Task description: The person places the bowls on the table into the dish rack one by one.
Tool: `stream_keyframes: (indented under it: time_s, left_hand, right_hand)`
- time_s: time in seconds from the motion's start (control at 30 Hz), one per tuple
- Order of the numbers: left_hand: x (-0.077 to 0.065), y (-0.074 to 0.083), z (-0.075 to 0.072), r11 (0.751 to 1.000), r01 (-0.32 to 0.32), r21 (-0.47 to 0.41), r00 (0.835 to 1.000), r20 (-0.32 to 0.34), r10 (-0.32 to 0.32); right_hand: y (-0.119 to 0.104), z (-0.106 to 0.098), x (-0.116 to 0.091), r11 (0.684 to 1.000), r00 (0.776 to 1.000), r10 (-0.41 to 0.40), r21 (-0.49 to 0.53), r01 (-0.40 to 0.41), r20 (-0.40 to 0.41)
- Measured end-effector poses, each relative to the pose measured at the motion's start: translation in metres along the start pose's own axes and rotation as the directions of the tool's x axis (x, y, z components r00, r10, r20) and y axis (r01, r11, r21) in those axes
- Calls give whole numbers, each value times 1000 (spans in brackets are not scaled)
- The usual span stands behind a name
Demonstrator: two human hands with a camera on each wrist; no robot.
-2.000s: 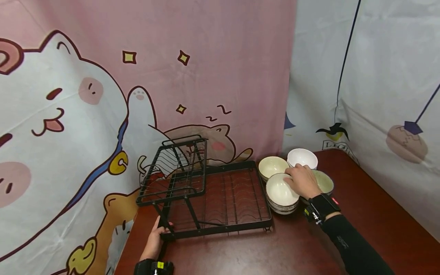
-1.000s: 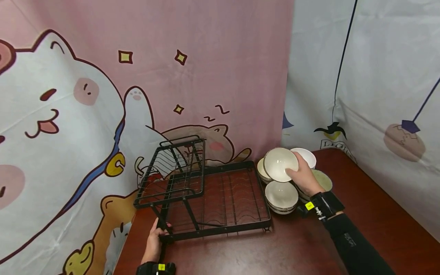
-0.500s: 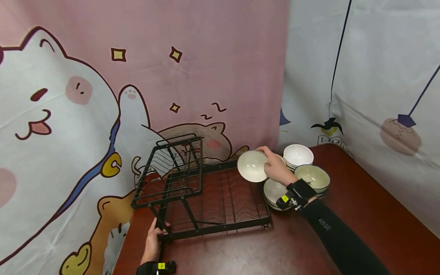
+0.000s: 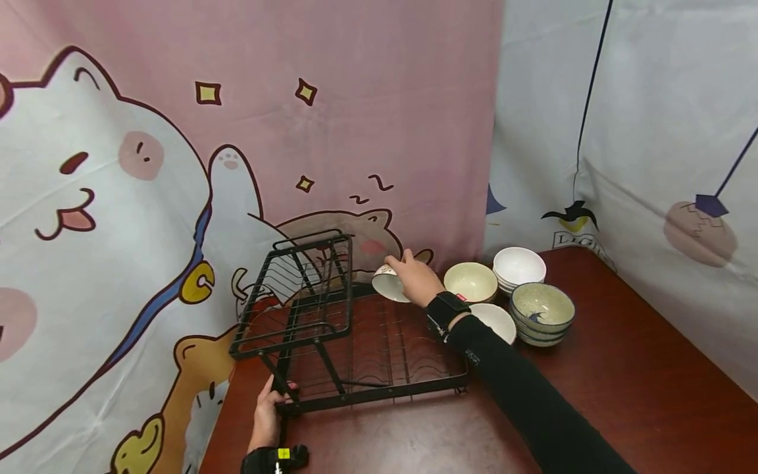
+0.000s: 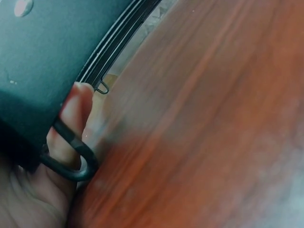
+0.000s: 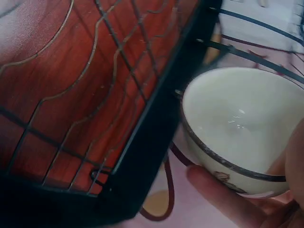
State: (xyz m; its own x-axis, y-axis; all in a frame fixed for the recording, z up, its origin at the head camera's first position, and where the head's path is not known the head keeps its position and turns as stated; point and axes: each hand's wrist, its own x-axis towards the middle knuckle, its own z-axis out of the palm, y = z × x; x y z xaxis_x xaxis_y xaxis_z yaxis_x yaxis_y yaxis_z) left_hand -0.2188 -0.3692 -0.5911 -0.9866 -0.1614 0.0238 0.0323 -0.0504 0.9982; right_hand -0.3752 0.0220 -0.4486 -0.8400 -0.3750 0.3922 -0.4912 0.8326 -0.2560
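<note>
A white bowl (image 4: 387,286) with a dark rim and a patterned outside hangs tilted near the back edge of a black two-tier dish rack (image 4: 379,394). My right hand (image 4: 418,279) pinches its rim. In the right wrist view a finger lies against the outside of the bowl (image 6: 237,114), beside the rack's dark frame. My left hand (image 4: 266,415) grips the rack's front left corner. The left wrist view has the thumb or a finger of my left hand (image 5: 61,156) at the rack's side, next to a bent wire foot (image 5: 83,166).
Right of the rack stand stacked bowls: cream ones (image 4: 470,282), white ones (image 4: 519,264), speckled green ones (image 4: 541,306) and a pile (image 4: 496,321) partly behind my right arm. The reddish-brown table (image 4: 391,441) meets printed cloth (image 4: 414,131) at the back.
My right hand has lifted the bowl off the nearest pile and carried it left over the rack's back part, tilting it so the opening faces down and forward. My left hand keeps its place.
</note>
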Motion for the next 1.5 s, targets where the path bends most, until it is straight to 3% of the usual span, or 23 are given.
stream_keyframes:
  time_s: [0.13, 0.37, 0.47, 0.67, 0.97, 1.07, 1.2, 1.4, 1.5]
  left_hand:
    - [-1, -2, 0, 1000, 3, 2, 999, -37, -2]
    - [-1, -4, 1, 1000, 3, -1, 1000, 0, -3]
    - [0, -3, 0, 1000, 11, -11, 1000, -17, -11]
    - [-2, -2, -6, 999, 42, 20, 998, -53, -41]
    - [0, -3, -2, 999, 41, -12, 998, -37, -42]
    - [0, -1, -1, 999, 36, 7, 999, -33, -36]
    - [-1, -1, -3, 998, 34, 45, 999, -31, -33]
    - [-2, -4, -4, 999, 40, 31, 999, -28, -40]
    - [-1, -4, -2, 999, 22, 30, 999, -31, -21]
  right_hand:
    - [-11, 28, 9, 992, 997, -77, -99, 77, 5]
    - [-27, 64, 17, 955, 994, -113, -275, 108, -3]
    - [-32, 76, 21, 933, 990, -139, -332, 138, 22]
    - [-42, 92, 26, 903, 979, -201, -385, 190, 11]
    - [-44, 100, 22, 842, 963, -262, -474, 258, 61]
    - [-45, 99, 23, 859, 970, -238, -457, 231, 42]
    - [-48, 101, 25, 905, 979, -202, -378, 194, 20]
    - [-51, 105, 22, 961, 988, -148, -228, 155, 45]
    - [-48, 104, 24, 975, 992, -103, -190, 115, 71]
